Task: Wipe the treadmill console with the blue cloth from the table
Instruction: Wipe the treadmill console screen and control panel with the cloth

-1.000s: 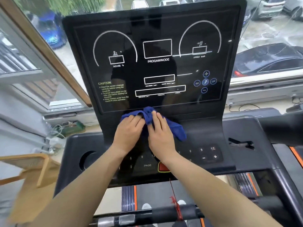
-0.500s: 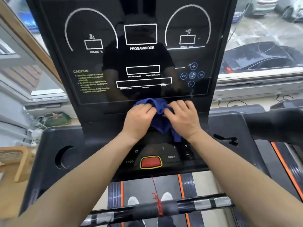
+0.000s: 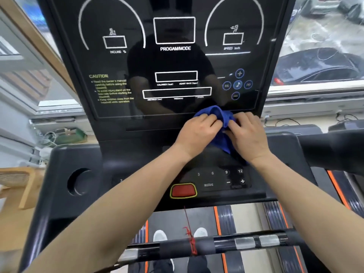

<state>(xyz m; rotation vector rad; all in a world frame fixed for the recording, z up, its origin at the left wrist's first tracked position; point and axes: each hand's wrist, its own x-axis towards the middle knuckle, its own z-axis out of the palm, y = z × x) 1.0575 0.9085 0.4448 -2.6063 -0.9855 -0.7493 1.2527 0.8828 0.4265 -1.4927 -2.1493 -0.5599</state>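
Observation:
The black treadmill console (image 3: 118, 79) fills the upper middle of the head view, with a glossy display panel and a keypad below it. A bunched blue cloth (image 3: 218, 117) lies against the ledge at the bottom of the display, right of centre. My left hand (image 3: 197, 133) grips the cloth's left side and my right hand (image 3: 248, 133) grips its right side. A tail of the cloth hangs down between my wrists over the keypad. Part of the cloth is hidden under my fingers.
A red stop button (image 3: 183, 191) and number keys (image 3: 226, 172) sit below my hands. A round cup holder (image 3: 79, 182) is at the left. A taped handlebar (image 3: 216, 244) with a red cord crosses near me. Windows flank the console; a wooden chair (image 3: 21, 186) stands at left.
Both hands and the cloth have slid rightward along the ledge under the display, from left of centre to right of centre. More of the keypad's left part is now covered by my left forearm.

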